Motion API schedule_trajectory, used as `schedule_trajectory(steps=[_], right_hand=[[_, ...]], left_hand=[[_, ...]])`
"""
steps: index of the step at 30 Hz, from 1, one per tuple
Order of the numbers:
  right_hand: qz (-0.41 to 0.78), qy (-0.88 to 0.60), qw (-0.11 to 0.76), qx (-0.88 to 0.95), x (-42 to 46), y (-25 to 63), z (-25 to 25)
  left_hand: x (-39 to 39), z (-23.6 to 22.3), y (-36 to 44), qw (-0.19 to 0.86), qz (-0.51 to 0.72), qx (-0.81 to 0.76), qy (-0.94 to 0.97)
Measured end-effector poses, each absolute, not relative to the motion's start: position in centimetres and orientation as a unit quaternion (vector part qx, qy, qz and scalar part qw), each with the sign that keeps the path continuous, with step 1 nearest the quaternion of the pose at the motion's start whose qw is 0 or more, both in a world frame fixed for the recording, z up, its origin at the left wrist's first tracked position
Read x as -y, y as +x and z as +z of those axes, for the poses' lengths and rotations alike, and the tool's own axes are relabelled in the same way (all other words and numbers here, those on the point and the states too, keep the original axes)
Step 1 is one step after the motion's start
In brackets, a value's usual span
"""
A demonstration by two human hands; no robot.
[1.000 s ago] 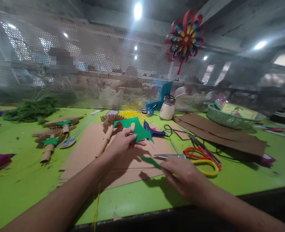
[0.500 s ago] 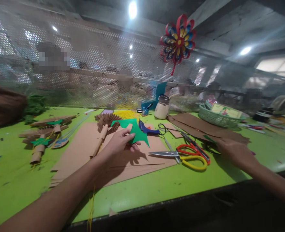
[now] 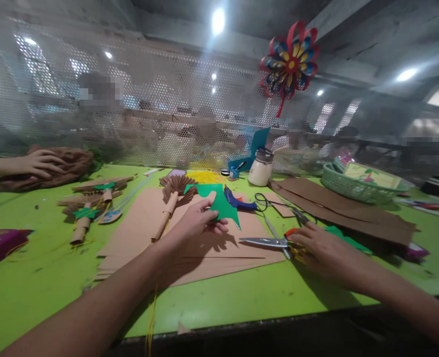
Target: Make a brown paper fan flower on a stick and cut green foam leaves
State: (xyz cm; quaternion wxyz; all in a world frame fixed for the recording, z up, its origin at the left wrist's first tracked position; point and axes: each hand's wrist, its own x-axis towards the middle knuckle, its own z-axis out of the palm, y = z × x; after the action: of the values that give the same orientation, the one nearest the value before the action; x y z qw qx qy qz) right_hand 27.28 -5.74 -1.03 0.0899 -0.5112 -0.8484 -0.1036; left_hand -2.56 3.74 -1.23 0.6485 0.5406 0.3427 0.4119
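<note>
My left hand pinches a piece of green paper with a jagged, pointed edge, held above a stack of tan paper sheets. My right hand is over the handles of the scissors, its fingers closed around them and hiding most of the red and yellow loops. The blades lie low over the sheets' right edge, pointing left. Just beyond my right hand, a green paper scrap lies on the table. A blue glue gun rests behind the green paper.
Rolled-paper figures with green stars lie left, beside a pleated brown paper fan. Brown sheets, a green basket and a white jar stand farther back. Another person's hand rests on brown cloth.
My right hand has moved left from the brown sheets onto the scissors' handles, and a green scrap shows where it was. The view has turned left, revealing another person's hand.
</note>
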Motion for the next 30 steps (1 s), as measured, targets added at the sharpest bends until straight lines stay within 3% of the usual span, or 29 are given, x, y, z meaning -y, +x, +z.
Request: schedule_trajectory(steps=[9,18,21,26,30], right_hand=[[-0.024,-0.527,0.064,0.847,4.5,29.8,-3.1],[-0.033,-0.562,0.043,0.825,4.6,29.9,-3.1],[0.004,-0.574,0.09,0.814,5.5,30.1,-2.4],[0.155,-0.561,0.254,0.773,7.5,28.6,0.0],[0.278,-0.552,0.294,0.729,7.2,26.2,1.8]], left_hand=[[-3.8,-1.3,-2.6,0.653,0.418,-0.342,0.531],[-4.0,-0.6,-3.2,0.665,0.431,-0.327,0.515],[-3.8,-0.2,-3.4,0.638,0.462,-0.336,0.517],[-3.6,0.4,-3.5,0.621,0.49,-0.339,0.509],[-3.1,0.9,-3.4,0.614,0.49,-0.338,0.518]])
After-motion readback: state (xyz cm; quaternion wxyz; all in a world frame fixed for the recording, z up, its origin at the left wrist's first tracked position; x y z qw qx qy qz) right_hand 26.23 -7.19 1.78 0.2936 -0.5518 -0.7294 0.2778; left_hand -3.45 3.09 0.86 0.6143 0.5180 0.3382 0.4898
